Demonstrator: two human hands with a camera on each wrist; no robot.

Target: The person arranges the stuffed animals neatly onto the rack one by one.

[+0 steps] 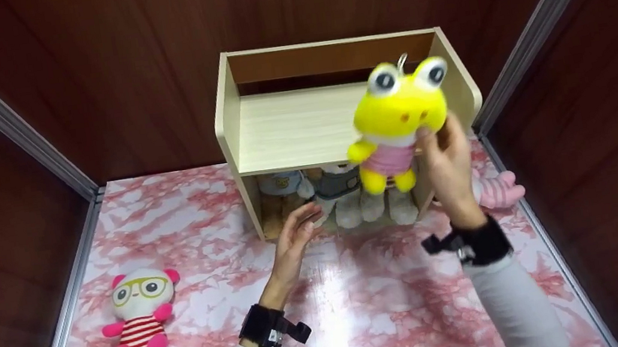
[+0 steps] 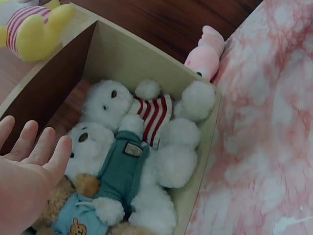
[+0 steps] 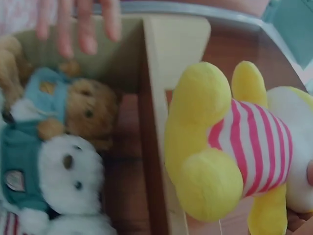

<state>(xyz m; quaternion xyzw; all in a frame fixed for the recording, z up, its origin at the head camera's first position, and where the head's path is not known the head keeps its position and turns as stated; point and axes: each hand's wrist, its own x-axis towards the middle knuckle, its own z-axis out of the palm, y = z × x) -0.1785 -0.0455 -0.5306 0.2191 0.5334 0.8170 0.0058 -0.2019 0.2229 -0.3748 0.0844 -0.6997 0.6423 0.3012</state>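
My right hand [image 1: 450, 168] grips a yellow frog plush toy [image 1: 397, 109] by its side and holds it up before the upper shelf. The frog has big white eyes, a metal ring on its head and, in the right wrist view, a pink-and-white striped shirt [image 3: 257, 147]. Fingers extended, my left hand [image 1: 291, 239] hovers at the front of the lower compartment, holding nothing. Inside that compartment sit a brown bear in light blue [image 3: 90, 110], a white bear in teal overalls [image 2: 122, 164] and a white bear in a red-striped shirt [image 2: 156, 115].
The small pale wooden shelf unit [image 1: 290, 127] stands against the dark wood back wall [image 1: 119, 73]. A pink plush toy [image 1: 502, 190] lies beside its right side. At the left, a pink-and-white panda plush toy with glasses [image 1: 140, 324] lies on the pink marbled surface [image 1: 231, 305].
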